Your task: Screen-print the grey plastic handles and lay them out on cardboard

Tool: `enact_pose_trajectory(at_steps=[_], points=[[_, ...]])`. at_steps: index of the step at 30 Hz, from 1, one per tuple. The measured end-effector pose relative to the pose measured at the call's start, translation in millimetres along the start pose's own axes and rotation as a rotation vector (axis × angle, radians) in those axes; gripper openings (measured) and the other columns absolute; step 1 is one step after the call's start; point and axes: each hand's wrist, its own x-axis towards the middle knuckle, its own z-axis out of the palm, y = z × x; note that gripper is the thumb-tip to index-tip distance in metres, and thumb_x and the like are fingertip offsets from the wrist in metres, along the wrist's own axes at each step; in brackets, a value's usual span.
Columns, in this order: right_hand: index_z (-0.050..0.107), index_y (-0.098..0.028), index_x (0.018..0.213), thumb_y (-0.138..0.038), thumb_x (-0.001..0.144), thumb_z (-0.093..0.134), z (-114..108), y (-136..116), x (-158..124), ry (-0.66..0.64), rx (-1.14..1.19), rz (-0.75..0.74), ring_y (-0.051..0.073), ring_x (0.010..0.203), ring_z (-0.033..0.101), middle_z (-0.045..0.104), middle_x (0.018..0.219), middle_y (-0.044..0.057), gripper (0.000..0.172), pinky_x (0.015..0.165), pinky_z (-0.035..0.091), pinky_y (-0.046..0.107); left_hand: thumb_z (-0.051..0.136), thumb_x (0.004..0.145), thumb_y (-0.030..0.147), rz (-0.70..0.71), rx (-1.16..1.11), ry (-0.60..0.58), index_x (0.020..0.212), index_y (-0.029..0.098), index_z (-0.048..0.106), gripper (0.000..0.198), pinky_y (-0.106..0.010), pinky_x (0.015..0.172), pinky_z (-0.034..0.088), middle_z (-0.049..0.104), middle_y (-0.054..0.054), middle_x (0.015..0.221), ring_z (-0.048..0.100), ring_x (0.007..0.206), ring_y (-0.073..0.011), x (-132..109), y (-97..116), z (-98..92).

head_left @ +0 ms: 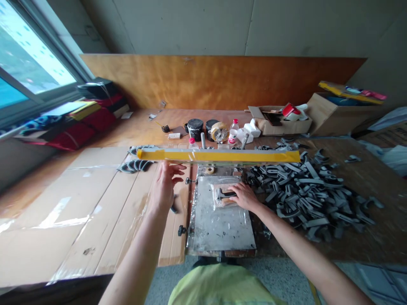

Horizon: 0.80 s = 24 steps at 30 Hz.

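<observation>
On the metal plate (206, 224), your right fingers (238, 189) pinched the grey piece (225, 194), best held level, while your left fingers (176, 167) hung apart.

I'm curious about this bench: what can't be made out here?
All in the head view:
One end of the dark handle: covered by the right hand.
The base of the pink-capped bottle: behind the yellow bar.
The label wording on the red-capped bottle: too small.
The scene outside the window: blurred and overbright.

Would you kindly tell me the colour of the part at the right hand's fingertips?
The part looks mostly black; the head view shows it.
</observation>
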Motion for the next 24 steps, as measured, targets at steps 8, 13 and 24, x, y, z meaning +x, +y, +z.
enact_pose_trajectory(at_steps=[8, 13, 24], points=[[0.067, -0.023, 0.093, -0.033, 0.095, 0.055, 3.1, -95.9, -28.2, 0.098, -0.014, -0.245, 0.02, 0.092, 0.056, 0.063, 0.087, 0.004, 0.016, 0.085, 0.046, 0.033, 0.053, 0.072, 0.079, -0.752, 0.142, -0.324, 0.101, 0.017, 0.066, 0.07, -0.027, 0.053, 0.046, 0.073, -0.013, 0.09, 0.069, 0.077, -0.0231, -116.2, -116.1, -0.4], [0.064, -0.023, 0.105, -0.032, 0.1, 0.044, 2.0, -52.6, -72.7, 0.137, -0.005, 0.196, 0.018, 0.085, 0.065, 0.071, 0.093, 0.006, 0.023, 0.073, 0.047, 0.028, 0.045, 0.072, 0.081, -0.644, 0.389, -0.054, 0.064, 0.016, 0.063, 0.068, -0.028, 0.052, 0.043, 0.069, -0.012, 0.07, 0.062, 0.061, -0.0196, -84.5, -142.2, -73.7], [0.058, -0.021, 0.105, -0.029, 0.085, 0.062, 39.6, 63.8, -125.0, -0.014, 0.036, 0.827, 0.026, 0.084, 0.07, 0.073, 0.092, 0.01, 0.023, 0.068, 0.047, 0.031, 0.055, 0.085, 0.054, -0.395, 0.795, 0.023, 0.068, 0.018, 0.063, 0.041, -0.032, 0.053, 0.045, 0.061, -0.006, 0.058, 0.059, 0.055, -0.0195, -22.3, -148.0, -156.1]])
